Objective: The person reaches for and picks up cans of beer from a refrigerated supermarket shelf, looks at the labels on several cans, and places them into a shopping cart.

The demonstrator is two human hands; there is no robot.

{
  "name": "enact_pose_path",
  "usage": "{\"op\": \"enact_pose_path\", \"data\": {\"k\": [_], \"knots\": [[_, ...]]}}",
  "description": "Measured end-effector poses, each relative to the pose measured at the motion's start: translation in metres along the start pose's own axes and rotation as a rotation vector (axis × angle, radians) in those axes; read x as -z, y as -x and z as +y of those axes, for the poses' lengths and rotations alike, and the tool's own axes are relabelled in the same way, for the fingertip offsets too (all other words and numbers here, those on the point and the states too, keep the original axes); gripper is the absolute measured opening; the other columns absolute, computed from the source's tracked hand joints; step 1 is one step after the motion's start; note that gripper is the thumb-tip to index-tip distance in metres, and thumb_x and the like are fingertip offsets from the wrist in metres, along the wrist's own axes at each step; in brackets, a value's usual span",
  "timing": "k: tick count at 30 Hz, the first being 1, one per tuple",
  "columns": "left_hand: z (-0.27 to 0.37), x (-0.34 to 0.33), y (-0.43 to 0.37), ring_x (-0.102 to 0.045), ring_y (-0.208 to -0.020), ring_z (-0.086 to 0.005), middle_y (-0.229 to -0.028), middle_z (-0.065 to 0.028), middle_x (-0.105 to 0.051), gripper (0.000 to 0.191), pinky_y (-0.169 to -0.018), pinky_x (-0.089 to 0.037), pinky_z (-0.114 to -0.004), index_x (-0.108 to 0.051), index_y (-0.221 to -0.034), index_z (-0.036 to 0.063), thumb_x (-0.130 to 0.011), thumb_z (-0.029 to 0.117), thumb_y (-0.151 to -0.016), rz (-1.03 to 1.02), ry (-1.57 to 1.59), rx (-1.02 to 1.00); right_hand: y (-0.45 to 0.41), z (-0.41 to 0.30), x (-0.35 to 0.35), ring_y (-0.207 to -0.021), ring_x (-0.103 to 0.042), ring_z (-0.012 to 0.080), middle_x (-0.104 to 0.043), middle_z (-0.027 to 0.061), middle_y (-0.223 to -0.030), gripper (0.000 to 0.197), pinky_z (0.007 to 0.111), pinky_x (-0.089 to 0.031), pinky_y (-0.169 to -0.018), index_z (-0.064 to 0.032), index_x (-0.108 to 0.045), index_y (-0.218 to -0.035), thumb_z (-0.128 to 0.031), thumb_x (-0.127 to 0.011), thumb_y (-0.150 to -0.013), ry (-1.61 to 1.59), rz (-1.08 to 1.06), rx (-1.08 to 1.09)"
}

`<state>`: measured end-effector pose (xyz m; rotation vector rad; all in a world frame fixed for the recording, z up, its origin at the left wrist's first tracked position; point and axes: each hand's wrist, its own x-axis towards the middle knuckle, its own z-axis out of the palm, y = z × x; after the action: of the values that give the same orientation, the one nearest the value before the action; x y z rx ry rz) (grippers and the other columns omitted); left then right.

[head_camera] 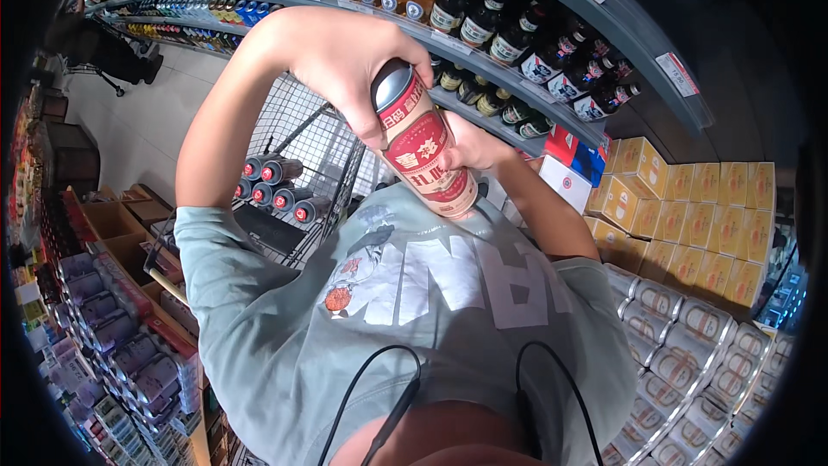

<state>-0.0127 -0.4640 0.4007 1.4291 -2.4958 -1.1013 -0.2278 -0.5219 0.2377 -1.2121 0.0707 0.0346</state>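
A large beer can (430, 142), cream and red with printed writing, is held between both hands in front of my chest, tilted, its silver end towards the upper left. My left hand (362, 71) arches over that end, thumb on the near side and fingers on the far side. Lower down the can, my right hand (475, 145) grips its side, the thumb across the printed label. Behind my left forearm, a wire shopping cart (288, 103) holds several dark cans (281, 171) with red marks on their ends, and a flat black object (268, 230).
Shelves (446, 42) of beer bottles and cans curve across the top. Yellow cartons (705, 207) and wrapped can packs (686, 349) are stacked at right. At left stand cardboard boxes (116, 223) and purple can packs (123, 336). A person in dark clothes (107, 45) is beside another cart.
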Motion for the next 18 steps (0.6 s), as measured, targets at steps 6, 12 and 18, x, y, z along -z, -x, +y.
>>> {"op": "enact_pose_path", "data": {"k": [6,12,18], "knots": [[-0.056,-0.018,-0.016,-0.052,-0.120,-0.0199,-0.124,-0.0110,-0.059,0.071,-0.104,-0.041,-0.034,-0.050,-0.129,0.0009,-0.081,0.027,-0.071,0.341,0.594,-0.288,0.011,0.012,-0.018,-0.109,-0.061,0.0228,-0.057,0.0168,-0.121,0.096,0.037,-0.054,-0.090,0.0011,-0.032,-0.138,-0.052,-0.077,-0.072,-0.271,0.186,0.036],[-0.067,-0.093,-0.057,-0.046,-0.126,-0.0400,-0.143,-0.0232,-0.040,0.094,-0.105,-0.040,-0.050,-0.032,-0.142,0.0035,-0.061,0.066,-0.078,0.521,1.457,-0.647,-0.004,0.023,-0.032,-0.103,-0.062,0.0337,-0.055,0.0219,-0.119,0.099,0.045,-0.055,-0.086,0.0033,-0.038,-0.134,-0.069,-0.065,-0.073,-0.543,0.014,0.165],[-0.073,-0.139,-0.089,-0.039,-0.130,-0.0435,-0.144,-0.0195,-0.038,0.099,-0.103,-0.038,-0.060,-0.030,-0.144,0.0095,-0.062,0.072,-0.074,0.311,2.072,-1.113,-0.009,0.033,-0.052,-0.100,-0.064,0.0336,-0.060,0.0217,-0.110,0.099,0.045,-0.055,-0.086,0.0040,-0.043,-0.128,-0.076,-0.059,-0.072,-0.692,0.016,0.159]]}}
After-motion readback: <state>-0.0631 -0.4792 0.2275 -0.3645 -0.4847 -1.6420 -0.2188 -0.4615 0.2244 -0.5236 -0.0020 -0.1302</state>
